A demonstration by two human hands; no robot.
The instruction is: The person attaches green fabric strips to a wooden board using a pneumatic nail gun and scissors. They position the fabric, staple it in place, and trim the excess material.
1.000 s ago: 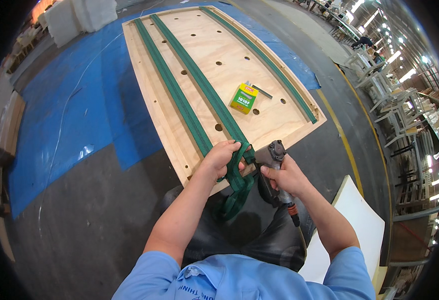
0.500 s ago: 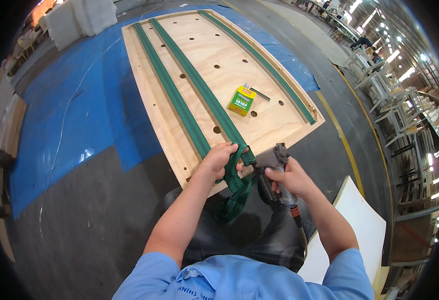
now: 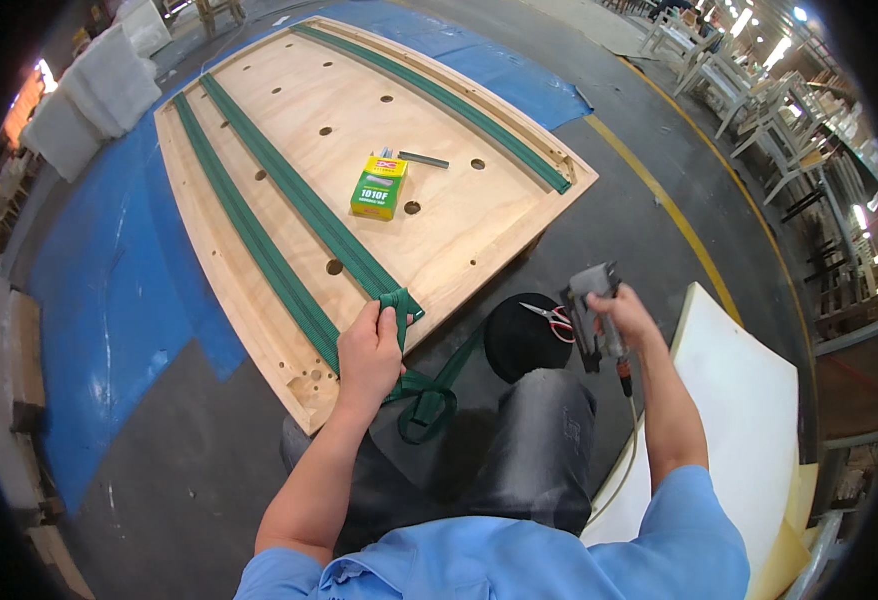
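Observation:
My left hand (image 3: pixel 371 350) is closed on the loose end of a green webbing strap (image 3: pixel 395 304) at the near edge of a wooden panel frame (image 3: pixel 459 265). The strap's free length (image 3: pixel 429 400) hangs in loops below that edge. My right hand (image 3: pixel 627 315) grips a pneumatic staple gun (image 3: pixel 589 300), held off to the right, apart from the panel. An air hose (image 3: pixel 631 440) runs down from its handle. Two more green straps, a left one (image 3: pixel 249 225) and a right one (image 3: pixel 439 105), lie lengthwise on the panel, which has several round holes.
A green and yellow staple box (image 3: pixel 379 190) stands on the panel beside a staple strip (image 3: pixel 424 159). Scissors (image 3: pixel 551 318) lie on a round black seat (image 3: pixel 519 345). White foam sheet (image 3: pixel 719 400) is at right, blue sheeting (image 3: pixel 109 310) under the panel. Chair frames (image 3: pixel 779 140) stand far right.
The staple gun in my right hand has moved away from the strap to the right. My left hand still holds the strap. The view has turned, bringing the scissors and black seat into sight.

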